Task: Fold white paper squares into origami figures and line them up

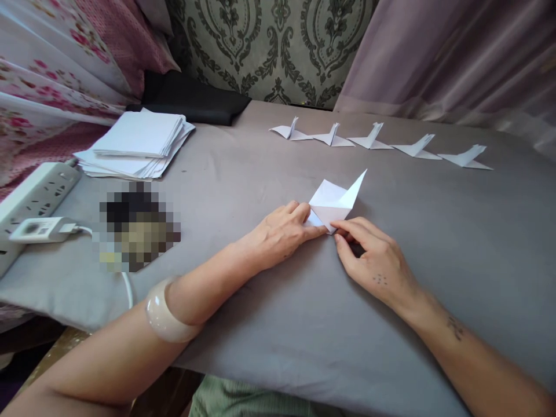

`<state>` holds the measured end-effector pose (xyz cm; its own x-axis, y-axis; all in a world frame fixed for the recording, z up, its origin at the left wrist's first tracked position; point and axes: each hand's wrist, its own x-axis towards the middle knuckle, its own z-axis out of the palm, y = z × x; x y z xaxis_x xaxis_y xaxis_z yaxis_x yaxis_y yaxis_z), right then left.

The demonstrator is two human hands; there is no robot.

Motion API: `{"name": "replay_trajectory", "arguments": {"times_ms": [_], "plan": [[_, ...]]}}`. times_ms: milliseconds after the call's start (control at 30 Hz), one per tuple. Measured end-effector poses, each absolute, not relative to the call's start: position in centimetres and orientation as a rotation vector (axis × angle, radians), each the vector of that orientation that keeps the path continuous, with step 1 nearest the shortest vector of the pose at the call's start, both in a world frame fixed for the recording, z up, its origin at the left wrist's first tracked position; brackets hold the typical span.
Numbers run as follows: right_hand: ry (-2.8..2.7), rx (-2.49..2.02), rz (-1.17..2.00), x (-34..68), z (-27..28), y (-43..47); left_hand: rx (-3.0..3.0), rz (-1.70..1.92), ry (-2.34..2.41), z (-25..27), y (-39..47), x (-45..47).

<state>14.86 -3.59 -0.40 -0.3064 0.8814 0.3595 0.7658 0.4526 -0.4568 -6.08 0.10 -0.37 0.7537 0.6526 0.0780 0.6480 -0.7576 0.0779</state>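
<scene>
A partly folded sheet of white paper (332, 194) lies on the grey cloth in front of me, one pointed flap standing up to the right. My left hand (284, 234) grips its left side with bent fingers, the thumb reaching along the lower edge. At the bottom corner, my right hand (369, 255) pinches the paper between thumb and forefinger. Both hands touch near that corner, so the exact grip is partly hidden. Farther back stands a row of several folded white paper figures (371, 138) with upright, pleated parts.
A stack of white paper sheets (136, 136) sits at the back left, near a black folded item (191, 95). A white power strip (41, 194) with a plugged charger (41, 230) and cable lies at left, beside a blurred-out object (141, 229). Curtains hang behind.
</scene>
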Motion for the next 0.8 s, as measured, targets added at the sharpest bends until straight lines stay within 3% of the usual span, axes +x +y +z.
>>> {"name": "replay_trajectory", "arguments": {"times_ms": [167,500,667,800], "plan": [[-2.063,-1.4,0.059,14.7,0.9,-2.9,2.875,0.138,1.157,-0.5,0.0,-6.1],[-2.398,-1.074,0.449,14.4,2.9,0.6,2.755,0.282,1.21,-0.9,-0.4,-6.2],[-2.461,-1.03,0.457,13.7,2.7,1.1,2.354,0.585,1.393,-1.3,-0.3,-6.8],[-2.558,-1.088,0.415,13.1,2.2,1.2,2.223,0.589,1.464,-1.2,-0.2,-7.0]]}}
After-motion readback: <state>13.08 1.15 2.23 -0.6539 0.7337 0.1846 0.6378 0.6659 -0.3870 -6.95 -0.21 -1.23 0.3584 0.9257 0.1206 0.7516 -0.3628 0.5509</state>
